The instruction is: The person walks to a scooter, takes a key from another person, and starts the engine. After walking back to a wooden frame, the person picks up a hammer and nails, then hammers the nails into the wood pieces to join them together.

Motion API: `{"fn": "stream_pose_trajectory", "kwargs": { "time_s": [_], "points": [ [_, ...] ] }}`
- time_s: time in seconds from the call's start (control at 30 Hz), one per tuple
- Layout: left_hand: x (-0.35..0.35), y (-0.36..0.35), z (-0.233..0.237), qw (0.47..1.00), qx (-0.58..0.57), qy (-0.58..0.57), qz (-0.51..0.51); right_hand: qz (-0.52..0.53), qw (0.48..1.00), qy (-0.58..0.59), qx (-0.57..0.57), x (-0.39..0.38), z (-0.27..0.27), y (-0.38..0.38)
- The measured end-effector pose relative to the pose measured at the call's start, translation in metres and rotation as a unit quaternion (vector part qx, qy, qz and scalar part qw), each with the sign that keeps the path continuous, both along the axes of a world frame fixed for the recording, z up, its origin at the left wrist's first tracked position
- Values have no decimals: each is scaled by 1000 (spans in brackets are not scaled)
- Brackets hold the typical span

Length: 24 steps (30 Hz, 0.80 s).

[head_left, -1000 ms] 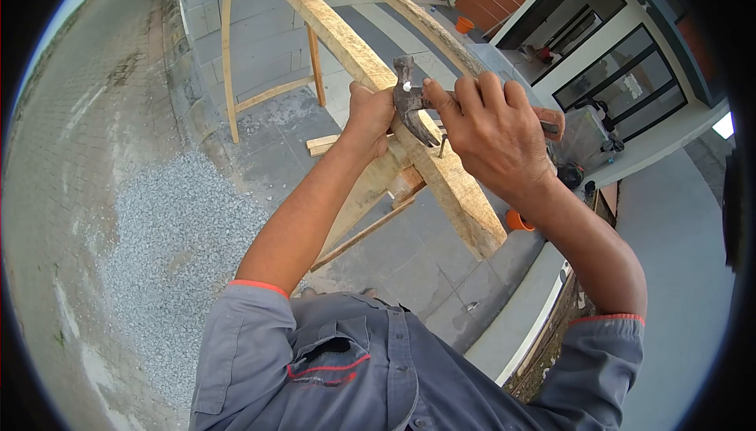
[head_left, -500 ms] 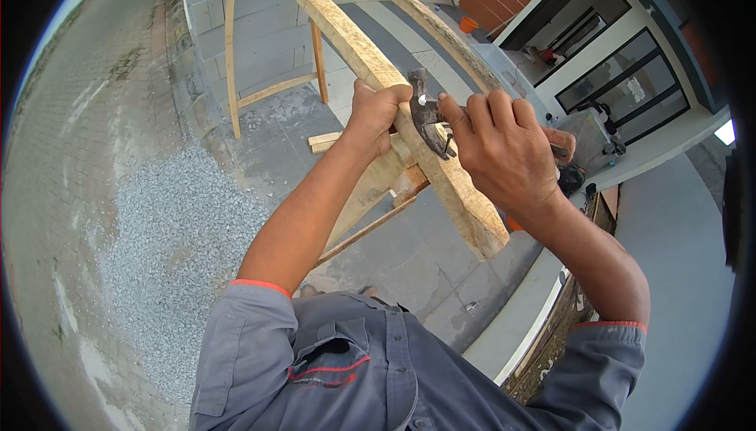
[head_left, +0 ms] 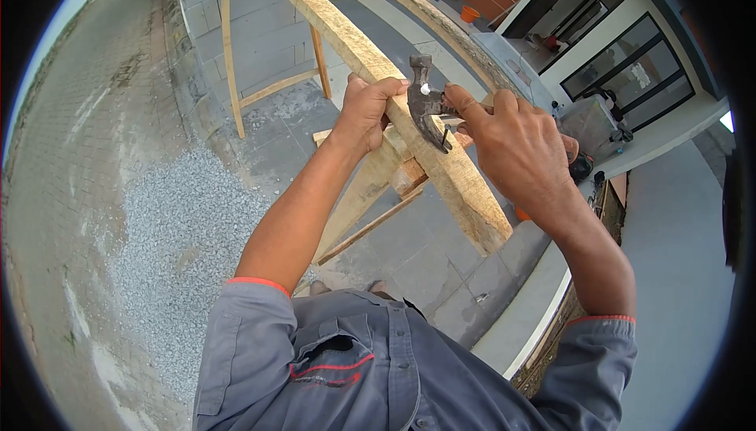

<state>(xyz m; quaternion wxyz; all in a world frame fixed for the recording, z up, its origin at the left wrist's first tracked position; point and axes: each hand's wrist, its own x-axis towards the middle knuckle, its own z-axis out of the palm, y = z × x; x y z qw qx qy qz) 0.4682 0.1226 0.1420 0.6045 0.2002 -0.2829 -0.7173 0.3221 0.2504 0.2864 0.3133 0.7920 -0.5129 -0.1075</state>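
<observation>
My left hand (head_left: 368, 112) is wrapped round a long wooden beam (head_left: 465, 195), its thumb lying along the top face. In my right hand (head_left: 516, 143) is a claw hammer (head_left: 425, 104), gripped by the handle with the forefinger stretched toward the head. The hammer's claw points down at the beam, right at a dark nail (head_left: 446, 138) standing up from the wood. Under the beam, a wooden board (head_left: 366, 187) and a short block (head_left: 411, 175) support it; the left forearm partly hides them.
A second long beam (head_left: 433, 17) runs beyond the first. Grey gravel (head_left: 189, 250) is heaped at the left. A block wall (head_left: 252, 17) with a wooden frame (head_left: 230, 53) stands ahead. Farther right are an orange bucket (head_left: 469, 14) and a low white wall edge (head_left: 528, 313).
The hammer head has tilted more upright and its claw has stayed by the nail. My right hand has shifted slightly right and down; my left hand still grips the beam.
</observation>
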Motion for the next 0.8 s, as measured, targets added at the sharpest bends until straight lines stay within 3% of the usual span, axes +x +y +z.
{"fn": "stream_pose_trajectory", "kwargs": {
  "time_s": [0.2, 0.27, 0.33, 0.6, 0.73, 0.8],
  "points": [
    [4, -7, -5, 999, -24, -13, -35, -52, 990, -130, -1, -12, -7, 6],
    [4, -6, -4, 998, -49, -14, -46, 23, 987, -156, -37, -22, -14, 5],
    [-1, -4, 0, 999, 12, -48, 1, 30, 985, -166, -47, -22, -18, 5],
    [-5, 2, 1, 998, 27, -43, 34, 63, 981, -184, -13, -19, -8, -10],
    [5, -6, -9, 997, 34, 37, -52, 60, 983, -171, 25, -14, 3, -23],
    [3, -12, -10, 994, 30, 63, -86, 112, 975, -194, -2, -9, 11, -30]
  ]
}}
